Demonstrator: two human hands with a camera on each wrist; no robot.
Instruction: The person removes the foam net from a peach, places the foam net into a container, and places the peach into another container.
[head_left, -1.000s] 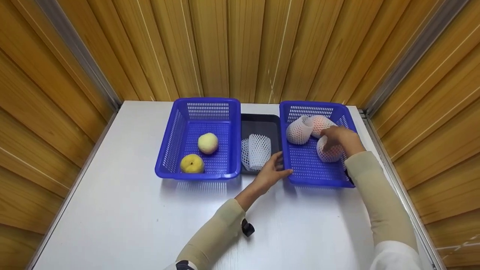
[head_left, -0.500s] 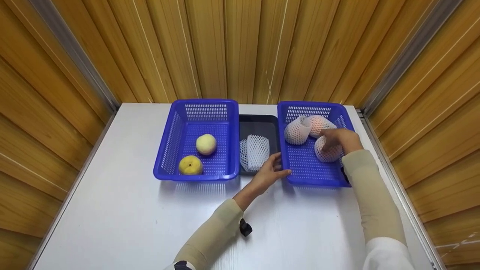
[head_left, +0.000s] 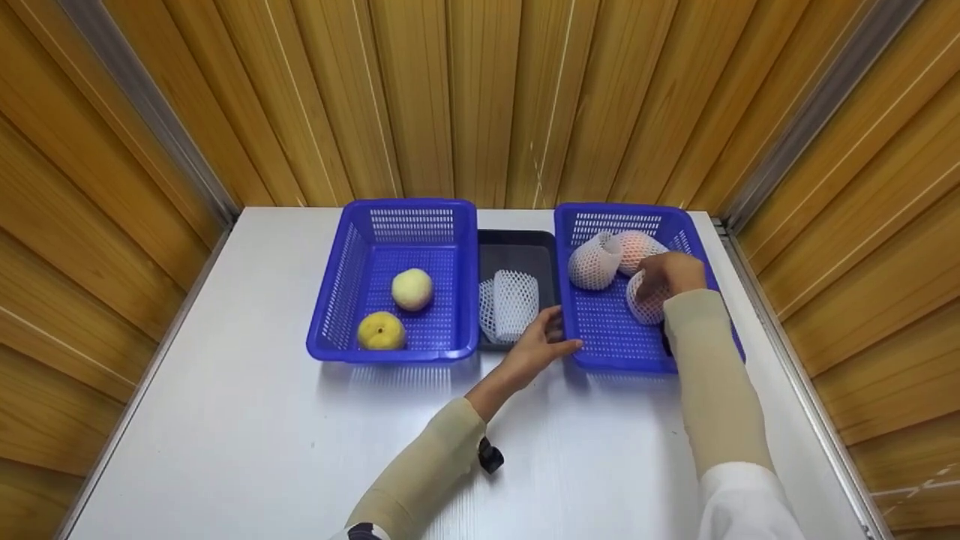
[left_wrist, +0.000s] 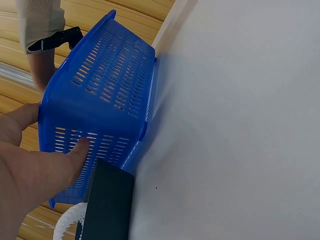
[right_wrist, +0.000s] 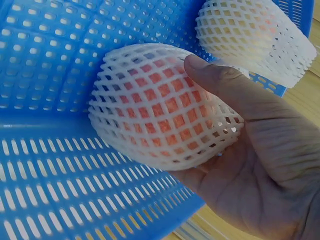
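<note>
The right grip (head_left: 679, 271), the nearer, is curled round the net-sleeved fruit (right_wrist: 160, 107) inside the right basket (head_left: 611, 334), the fruit's long axis running roughly palmward; the left grip (head_left: 531, 354), fingers extended, touches the basket's corner.

White table (head_left: 225, 420) under left blue basket (head_left: 401, 259), black tray (head_left: 517, 253), right blue basket (head_left: 607, 330).

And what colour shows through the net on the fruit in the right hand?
Orange-red fruit, through a white net; clearest in the right wrist view.
</note>
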